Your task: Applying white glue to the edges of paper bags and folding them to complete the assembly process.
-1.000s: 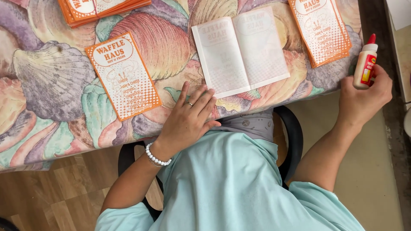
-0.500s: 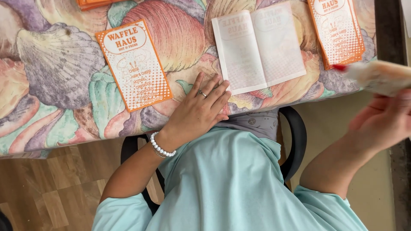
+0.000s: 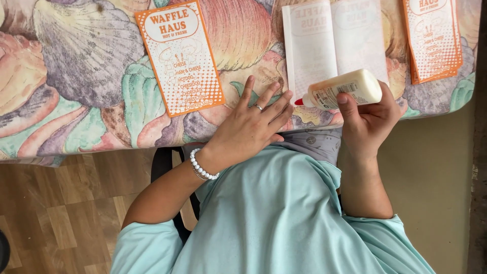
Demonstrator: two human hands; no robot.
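Observation:
My right hand (image 3: 369, 121) grips a white glue bottle (image 3: 341, 90) with a red tip, held sideways with the tip pointing left over the near edge of an open white booklet (image 3: 332, 40). My left hand (image 3: 252, 126) rests flat on the table, fingers spread, just left of the booklet's lower corner and right of an orange and white card (image 3: 180, 57). A ring and a white bead bracelet are on that hand and wrist.
The table wears a cloth (image 3: 76, 91) printed with large shells. Another orange card (image 3: 433, 38) lies at the far right by the table's edge. A black chair (image 3: 165, 167) is beneath me, over a wooden floor (image 3: 56, 218) on the left.
My right hand has brought the glue bottle in from the right edge of the table and turned it sideways over the booklet. The left hand has stayed flat in place.

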